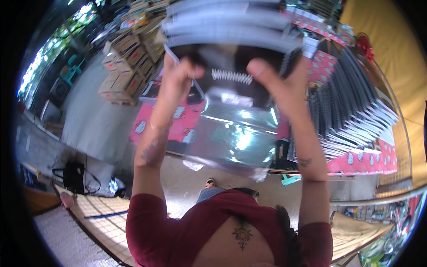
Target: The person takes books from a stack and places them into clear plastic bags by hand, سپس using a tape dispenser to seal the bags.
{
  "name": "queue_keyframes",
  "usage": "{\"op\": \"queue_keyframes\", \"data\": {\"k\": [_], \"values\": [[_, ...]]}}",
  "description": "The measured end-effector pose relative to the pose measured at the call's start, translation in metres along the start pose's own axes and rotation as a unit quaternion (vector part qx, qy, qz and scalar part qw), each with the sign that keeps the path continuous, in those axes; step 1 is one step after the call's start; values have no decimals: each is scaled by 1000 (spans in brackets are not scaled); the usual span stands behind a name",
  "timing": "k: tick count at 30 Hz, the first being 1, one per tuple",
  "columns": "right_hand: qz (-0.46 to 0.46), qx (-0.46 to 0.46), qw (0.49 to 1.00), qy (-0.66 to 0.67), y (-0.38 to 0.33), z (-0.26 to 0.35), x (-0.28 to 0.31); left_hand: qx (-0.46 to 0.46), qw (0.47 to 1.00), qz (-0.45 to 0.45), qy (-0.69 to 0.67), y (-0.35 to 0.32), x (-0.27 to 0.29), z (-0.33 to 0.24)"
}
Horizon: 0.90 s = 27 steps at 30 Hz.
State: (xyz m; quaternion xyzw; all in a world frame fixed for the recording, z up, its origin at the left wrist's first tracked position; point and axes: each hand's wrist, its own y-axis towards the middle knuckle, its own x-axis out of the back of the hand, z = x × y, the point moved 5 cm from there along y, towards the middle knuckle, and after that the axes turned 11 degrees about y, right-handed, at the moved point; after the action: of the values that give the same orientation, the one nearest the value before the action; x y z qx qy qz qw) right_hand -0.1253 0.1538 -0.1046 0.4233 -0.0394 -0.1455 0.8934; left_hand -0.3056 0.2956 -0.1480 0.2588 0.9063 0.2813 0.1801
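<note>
Above a pink patterned table [149, 121], a blurred, black-covered bundle of white paper [227, 62] is being gripped at opposite sides by the left hand [178, 76] and right hand [283, 86], thumbs pressed over it, apparently for balance.

Grey floor [86, 109] extends toward 9 to 10 o'clock, with stacked cardboard boxes [126, 66] at 10 and green plastic seating [74, 66] farther out on that bearing. Bright daylight shows through foliage [52, 52] at the 10 o'clock rim; broad yellow surface [387, 53] at 2. Table with pink patterned cover [386, 167], 3 to 4 o'clock.
</note>
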Motion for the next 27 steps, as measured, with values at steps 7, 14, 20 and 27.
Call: {"op": "queue_keyframes", "data": {"k": [7,14,20,27], "values": [[115,-230,944,206,-114,-257,-157,203,957,-143,147,-162,225,112],[110,-246,934,236,-179,-351,-246,299,933,-153,129,-218,315,179],[48,-271,941,197,-159,-340,-253,288,929,-174,156,-193,305,163],[47,-266,942,198,-183,-351,-256,330,926,-115,140,-197,315,161]]}}
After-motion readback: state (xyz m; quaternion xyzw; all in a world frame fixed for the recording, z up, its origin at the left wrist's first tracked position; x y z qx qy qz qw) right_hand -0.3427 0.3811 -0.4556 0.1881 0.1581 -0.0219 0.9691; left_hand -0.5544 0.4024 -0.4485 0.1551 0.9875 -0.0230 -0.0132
